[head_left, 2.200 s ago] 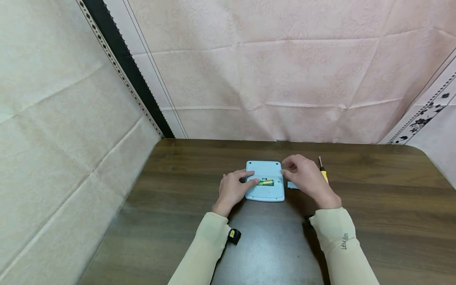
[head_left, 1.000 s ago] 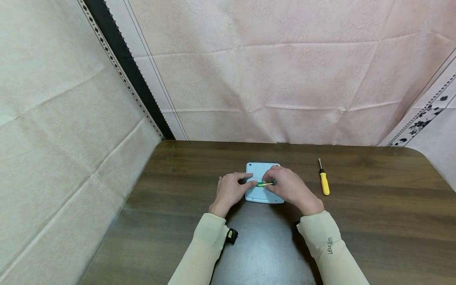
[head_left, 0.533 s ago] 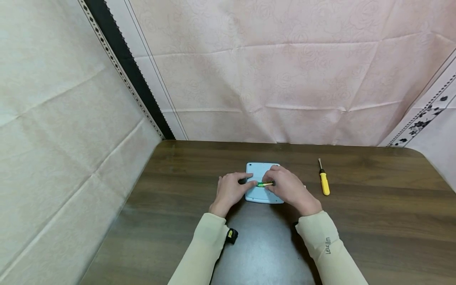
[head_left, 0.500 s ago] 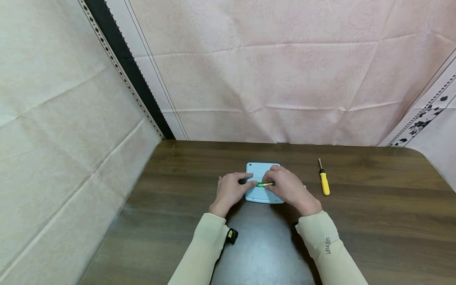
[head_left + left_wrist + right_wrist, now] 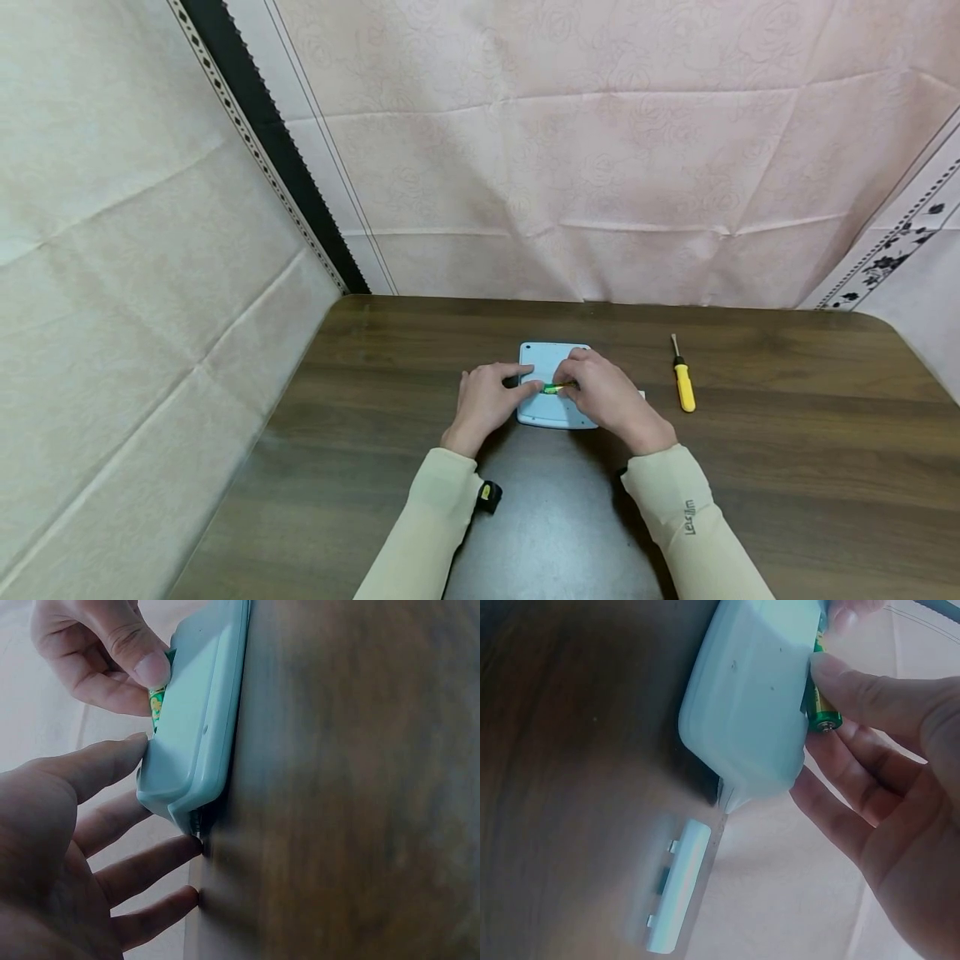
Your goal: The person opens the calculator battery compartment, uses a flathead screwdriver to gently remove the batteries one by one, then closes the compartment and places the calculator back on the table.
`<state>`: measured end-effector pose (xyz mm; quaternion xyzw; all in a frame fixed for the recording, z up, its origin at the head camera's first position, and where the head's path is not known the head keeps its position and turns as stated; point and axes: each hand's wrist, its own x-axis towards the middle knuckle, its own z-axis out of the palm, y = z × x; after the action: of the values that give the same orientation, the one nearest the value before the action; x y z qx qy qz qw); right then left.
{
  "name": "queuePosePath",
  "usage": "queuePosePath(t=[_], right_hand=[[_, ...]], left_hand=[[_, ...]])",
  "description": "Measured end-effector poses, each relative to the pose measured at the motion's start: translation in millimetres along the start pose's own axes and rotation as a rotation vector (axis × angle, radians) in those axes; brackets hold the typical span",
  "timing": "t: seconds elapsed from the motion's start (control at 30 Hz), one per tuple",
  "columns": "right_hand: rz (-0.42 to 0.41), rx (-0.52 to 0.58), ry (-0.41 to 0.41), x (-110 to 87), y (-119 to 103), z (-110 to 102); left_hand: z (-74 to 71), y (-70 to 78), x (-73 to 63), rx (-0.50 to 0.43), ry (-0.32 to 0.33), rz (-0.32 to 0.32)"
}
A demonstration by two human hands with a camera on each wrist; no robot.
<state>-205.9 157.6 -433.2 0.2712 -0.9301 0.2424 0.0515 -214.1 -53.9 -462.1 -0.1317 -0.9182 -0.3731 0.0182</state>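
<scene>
Wooden tabletop (image 5: 787, 433), 1 battery (image 5: 824, 716) partly in device (image 5: 757, 697)

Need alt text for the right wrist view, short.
Right hand pinches a green battery against the face of a light-blue device, with a left-hand fingertip at the top edge. A small light-blue cover with tabs lies apart on the wooden table.
</scene>
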Motion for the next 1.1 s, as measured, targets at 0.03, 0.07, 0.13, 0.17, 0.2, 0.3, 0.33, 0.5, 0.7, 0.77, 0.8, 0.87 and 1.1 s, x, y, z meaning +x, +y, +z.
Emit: queuePosePath(t=[0.03,0.07,0.13,0.17,0.2,0.3,0.33,0.5,0.7,0.77,0.8,0.87,1.1], right_hand=[[0.000,0.003,-0.001,-0.1,0.3,-0.5],[0.000,0.006,-0.003,-0.1,0.9,-1.0],[0.001,0.014,-0.006,-0.3,2.1,-1.9],[0.003,0.021,-0.007,-0.5,2.9,-2.2],[0.002,0.029,-0.007,-0.3,4.0,-2.5],[0.013,0.062,-0.010,-0.2,6.4,-3.6],[0.019,0.077,-0.010,0.0,7.2,-4.1],[0.078,0.133,-0.001,-1.3,10.4,-7.8],[0.110,0.140,0.040,-2.3,14.6,-12.8],[0.119,0.140,0.055,-2.5,16.5,-14.3],[0.123,0.140,0.063,-2.7,17.7,-14.9],[0.131,0.140,0.077,-3.0,20.3,-16.0],[0.163,0.136,0.093,-5.8,28.5,-17.9]], left_hand=[[-0.1,0.1,-0.1,-0.001,0.001,0.001],[0.1,-0.2,0.0,-0.002,0.002,0.001],[0.2,-0.2,-0.1,0.000,0.003,0.003],[0.4,-0.5,0.1,0.000,0.003,0.003],[0.5,-0.6,0.3,0.000,0.004,0.003],[0.3,-0.5,0.8,-0.004,-0.002,-0.004],[0.1,-0.4,0.9,-0.005,-0.004,-0.007],[-0.6,0.1,0.6,-0.005,-0.008,-0.014],[-0.3,0.5,0.4,-0.007,-0.007,-0.021],[0.0,0.4,0.5,-0.008,-0.010,-0.028],[0.2,0.3,0.6,-0.008,-0.010,-0.030],[0.4,0.4,0.6,-0.008,-0.012,-0.034],[0.3,0.9,0.6,-0.014,-0.014,-0.043]])
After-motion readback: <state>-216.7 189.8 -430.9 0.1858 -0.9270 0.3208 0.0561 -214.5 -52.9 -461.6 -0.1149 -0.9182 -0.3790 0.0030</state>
